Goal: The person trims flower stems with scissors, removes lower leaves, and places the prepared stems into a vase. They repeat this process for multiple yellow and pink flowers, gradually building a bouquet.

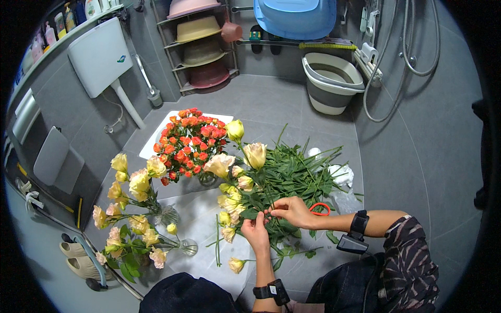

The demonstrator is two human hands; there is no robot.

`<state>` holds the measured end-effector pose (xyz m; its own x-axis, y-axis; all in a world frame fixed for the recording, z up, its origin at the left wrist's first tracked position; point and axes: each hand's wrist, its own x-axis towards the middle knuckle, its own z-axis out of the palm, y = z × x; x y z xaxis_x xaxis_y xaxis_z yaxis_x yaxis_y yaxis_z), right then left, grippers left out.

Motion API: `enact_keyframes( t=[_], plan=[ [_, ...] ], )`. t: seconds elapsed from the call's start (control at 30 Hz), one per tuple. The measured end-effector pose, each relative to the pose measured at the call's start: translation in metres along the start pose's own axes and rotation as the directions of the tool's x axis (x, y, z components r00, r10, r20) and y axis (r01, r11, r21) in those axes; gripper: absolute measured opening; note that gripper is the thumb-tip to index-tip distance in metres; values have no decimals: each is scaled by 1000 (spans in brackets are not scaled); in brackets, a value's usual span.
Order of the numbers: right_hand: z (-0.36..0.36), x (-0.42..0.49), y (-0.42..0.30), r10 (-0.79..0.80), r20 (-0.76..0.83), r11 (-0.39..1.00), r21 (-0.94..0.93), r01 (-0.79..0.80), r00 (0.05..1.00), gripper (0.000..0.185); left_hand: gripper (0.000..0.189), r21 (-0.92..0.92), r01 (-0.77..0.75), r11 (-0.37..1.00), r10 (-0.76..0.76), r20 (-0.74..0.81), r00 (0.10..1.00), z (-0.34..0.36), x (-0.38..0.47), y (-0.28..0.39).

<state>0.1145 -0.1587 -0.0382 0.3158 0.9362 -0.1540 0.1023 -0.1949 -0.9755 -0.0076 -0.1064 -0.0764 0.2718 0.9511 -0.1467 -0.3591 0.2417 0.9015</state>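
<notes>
My left hand (256, 231) and my right hand (291, 211) meet over the greenery, fingertips pinched together on a leafy stem. That stem appears to lead up to a pale yellow-pink lisianthus bloom (255, 155); the exact grip is partly hidden by leaves. More cut lisianthus (233, 203) lie in a bunch just left of my hands. Behind my right hand show the red handles of scissors (320, 209), their blades hidden. A single lisianthus flower (236, 265) rests near my left forearm, its stem pointing right. Beyond both hands spreads a heap of cut stems and leaves (297, 172).
Glass vases (167, 215) (188, 247) of yellow lisianthus stand on the left by a white sheet (203, 274). Orange-red roses (188, 144) fill the area behind. A collapsible bucket (332, 84), a basin rack (203, 47) and a shower hose (395, 98) line the walls.
</notes>
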Motion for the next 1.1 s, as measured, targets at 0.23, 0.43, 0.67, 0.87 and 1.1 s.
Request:
enact_keyframes(
  t=[0.23,0.43,0.67,0.87,1.1],
  plan=[
    [-3,1,-4,11,29,998,63,-13,1000,12,10,-273,201,941,-216,-26,976,2,-1,11],
    [1,1,4,-19,6,996,85,18,1000,9,19,-274,266,924,-263,49,964,-6,4,7],
    [1,2,8,-2,20,998,63,0,1000,9,33,-16,-9,1000,11,99,995,-5,3,9],
    [-1,5,6,-5,30,997,76,3,1000,9,38,19,22,1000,-24,141,990,0,9,13],
    [-2,12,3,-40,-5,991,127,40,999,7,34,-60,-33,998,37,65,997,11,12,19]
  ],
)
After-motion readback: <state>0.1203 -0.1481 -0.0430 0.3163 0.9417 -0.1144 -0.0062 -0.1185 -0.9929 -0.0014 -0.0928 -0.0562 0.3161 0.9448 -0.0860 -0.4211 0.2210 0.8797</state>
